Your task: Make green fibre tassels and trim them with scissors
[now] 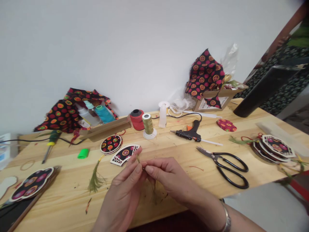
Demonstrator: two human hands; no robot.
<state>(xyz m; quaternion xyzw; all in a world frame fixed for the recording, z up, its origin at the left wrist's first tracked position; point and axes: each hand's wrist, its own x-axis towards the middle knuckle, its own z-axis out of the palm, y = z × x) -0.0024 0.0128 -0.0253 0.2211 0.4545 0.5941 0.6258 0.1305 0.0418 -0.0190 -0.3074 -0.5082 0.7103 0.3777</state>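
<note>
Lobed ornament (pixel 32 183): patterned fabric in a pale frame, at the far left of the desk (pixel 72 175).
Screwdriver (pixel 51 145): 1, green and yellow handle, lying beyond the ornament.
Green cap (pixel 83 153): 1, bright, well apart from the hands.
Round ornament (pixel 111 144): patterned face, with 1 olive tassel (pixel 96 177) spread on the wood.
Fan-shaped piece (pixel 125 154): 1, pale latticed ends, just beyond the left fingertips.
Left hand (pixel 126 183): thumb and forefinger pinched on the olive thread.
Olive thread (pixel 138 158): held between the 2 hands above the near part of the desk; a short tuft stands up, loose strands hang blurred below. By its look, very light, soft and limp, liable to slip or fray; best held at the gathered part, in a fine pinch, leaving the tips free.
Gold spool (pixel 148 124): 1, upright, beyond the hands.
Right hand (pixel 169 175): thumb and forefinger together on the same thread, the exact contact partly hidden; bracelet (pixel 227 219) at the wrist.
Glue gun (pixel 190 132): 1, black, on its side.
Scissors (pixel 213 156): 1 pair, black handles, blades slightly parted.
Ornament stack (pixel 275 149): framed pieces, far right.
</note>
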